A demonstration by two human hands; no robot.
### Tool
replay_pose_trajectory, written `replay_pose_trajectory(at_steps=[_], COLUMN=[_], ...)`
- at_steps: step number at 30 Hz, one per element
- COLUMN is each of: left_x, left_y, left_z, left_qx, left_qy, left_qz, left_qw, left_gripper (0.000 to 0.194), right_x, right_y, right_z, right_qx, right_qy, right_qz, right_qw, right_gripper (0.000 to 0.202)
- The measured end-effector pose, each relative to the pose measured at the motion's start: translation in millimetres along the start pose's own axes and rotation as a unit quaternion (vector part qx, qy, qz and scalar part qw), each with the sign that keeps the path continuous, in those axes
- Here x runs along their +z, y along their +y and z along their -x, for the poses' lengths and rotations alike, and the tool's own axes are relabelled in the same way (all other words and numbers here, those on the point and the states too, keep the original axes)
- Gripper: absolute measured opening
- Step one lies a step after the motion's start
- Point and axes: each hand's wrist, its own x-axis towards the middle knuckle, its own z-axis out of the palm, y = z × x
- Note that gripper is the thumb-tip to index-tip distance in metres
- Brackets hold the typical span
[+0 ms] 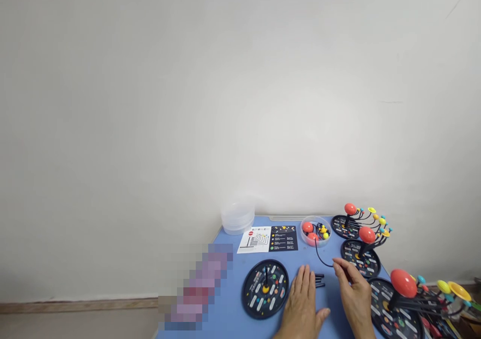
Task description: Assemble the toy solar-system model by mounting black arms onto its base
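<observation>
My left hand (302, 304) lies flat on the blue table, its fingers stretched forward between a round black base (259, 299) and a few short black rods (319, 280). The base has an upright peg at its centre and printed coloured planets. Pinched in my right hand (353, 294) is one end of a thin curved black rod (320, 257). Its other end points up, in front of a clear round tub (302, 230) that holds red balls, small yellow balls and black parts.
An instruction sheet (253, 239) lies behind the base. Stacked clear containers (238, 218) stand at the back left. Along the right edge stand three assembled models with red balls (403, 283) and curved arms. A wall (240, 103) rises behind the table (233, 274).
</observation>
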Motion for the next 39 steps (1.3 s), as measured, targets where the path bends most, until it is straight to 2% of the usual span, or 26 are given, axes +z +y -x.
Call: replay_pose_trajectory(at_steps=[7, 11, 14, 19, 24, 34, 39], left_x=[11.7, 18.5, 26.4, 37.0, 39.4, 59.6, 69.1], left_y=[-6.9, -12.8, -17.9, -21.5, -24.7, -49.0, -57.6], left_z=[-1.3, 3.2, 10.3, 16.7, 16.7, 17.2, 19.2], left_qx=[0.027, 0.031, 0.041, 0.009, 0.03, 0.113, 0.171], left_qy=[0.046, 0.068, 0.058, 0.016, 0.023, 0.1, 0.173], left_qz=[0.009, 0.012, 0.01, 0.018, 0.024, -0.028, -0.077], left_qw=[0.999, 0.997, 0.997, 1.0, 0.999, 0.988, 0.967], left_gripper=[0.069, 0.07, 0.074, 0.078, 0.079, 0.085, 0.094], right_x=[-0.4, -0.9, -1.3, -0.4, 0.3, 8.2, 12.3], right_y=[0.8, 2.1, 3.2, 6.5, 9.8, -3.2, -6.5], right_z=[0.2, 0.3, 0.5, -0.2, -2.4, -15.2, -29.0], right_qx=[0.016, 0.017, 0.015, 0.016, 0.009, -0.028, -0.036], right_qy=[-0.014, -0.012, -0.008, -0.024, -0.069, -0.149, -0.184], right_qz=[0.0, 0.005, 0.01, 0.03, 0.076, 0.192, 0.211], right_qw=[1.0, 1.0, 1.0, 0.999, 0.995, 0.97, 0.959], right_gripper=[0.043, 0.043, 0.042, 0.04, 0.037, 0.037, 0.037])
